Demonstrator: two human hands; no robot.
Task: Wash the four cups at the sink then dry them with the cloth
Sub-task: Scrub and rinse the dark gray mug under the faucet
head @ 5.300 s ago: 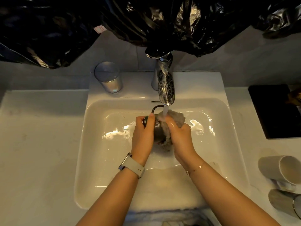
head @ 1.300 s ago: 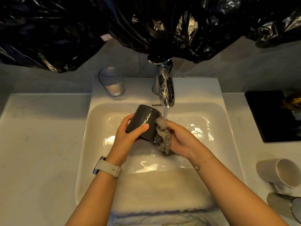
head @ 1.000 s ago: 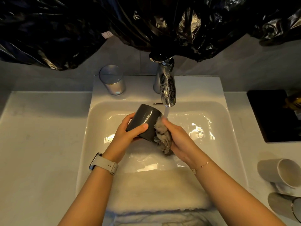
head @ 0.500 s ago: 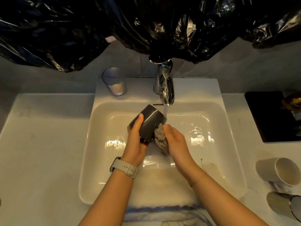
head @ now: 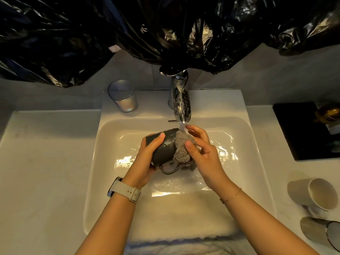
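Both hands worked over the sink (head: 95, 162): the left hand (head: 147, 161) gripped the wet, likely slippery dark mug (head: 163, 144) around its body under the tap (head: 181, 103), the right hand (head: 200, 151) pinching a soft cloth (head: 182, 150) against its rim.

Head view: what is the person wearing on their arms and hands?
Both forearms are bare, no sleeves in view. The left wrist carries a pale smartwatch on a light band; the right wrist has a thin chain bracelet. No gloves; no rings visible.
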